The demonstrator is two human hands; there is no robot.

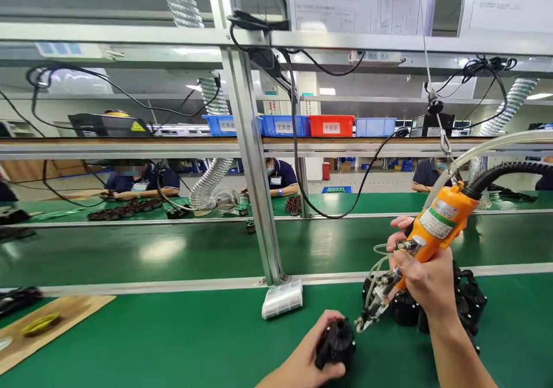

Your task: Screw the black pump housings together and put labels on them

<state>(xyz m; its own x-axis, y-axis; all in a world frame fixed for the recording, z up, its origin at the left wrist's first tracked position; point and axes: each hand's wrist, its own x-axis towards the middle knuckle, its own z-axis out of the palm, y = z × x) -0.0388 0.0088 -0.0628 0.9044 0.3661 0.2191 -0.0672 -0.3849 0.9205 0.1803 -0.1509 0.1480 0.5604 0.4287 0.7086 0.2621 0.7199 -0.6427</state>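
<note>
My left hand point(311, 350) is closed round a black plastic housing point(337, 342) with a short round neck on top, low over the green bench. In my right hand point(421, 272) is an orange electric screwdriver point(444, 218), tilted down to the left and hanging from a cable. Its metal tip, with thin clear tubes beside it, points just right of the housing and looks apart from it. Several more black housings point(470, 298) stand behind and right of my right hand, partly hidden by it.
A white ribbed block point(283, 299) lies by the upright metal post point(254, 174). Brown cardboard point(64, 319) with a yellow ring is at the left. Blue bins point(283, 125) and a red bin point(331, 125) line the shelf. Co-workers sit beyond the green conveyor point(173, 252).
</note>
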